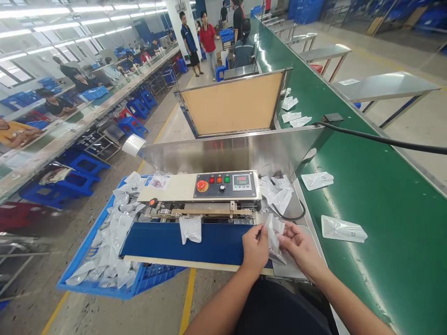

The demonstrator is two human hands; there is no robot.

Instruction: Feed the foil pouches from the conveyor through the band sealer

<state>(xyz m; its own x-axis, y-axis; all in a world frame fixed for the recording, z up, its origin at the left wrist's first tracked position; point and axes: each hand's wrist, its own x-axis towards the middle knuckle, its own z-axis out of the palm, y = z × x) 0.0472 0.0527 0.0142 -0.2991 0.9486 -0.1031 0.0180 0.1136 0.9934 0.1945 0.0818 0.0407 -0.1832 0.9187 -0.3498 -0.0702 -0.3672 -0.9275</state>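
Observation:
Between my two hands is a white plastic pouch (274, 242), upright at the right end of the blue belt (220, 244). My left hand (256, 246) pinches its left edge, and the fingers of my right hand (296, 244) close on its right edge. Just beyond stands a band sealing machine (167, 186) with a red stop knob, coloured buttons and a small display. Another white pouch (191, 230) hangs from its sealing strip over the belt. Several more pouches (279, 194) lie heaped to the right of the machine's control panel.
A blue crate (131, 291) full of white pouches stands left of the belt. On my right runs a green conveyor (394, 242) with several pouches spaced along it. A steel panel (216, 156) rises behind the machine, and a black cable (384, 138) crosses the conveyor. People stand farther back.

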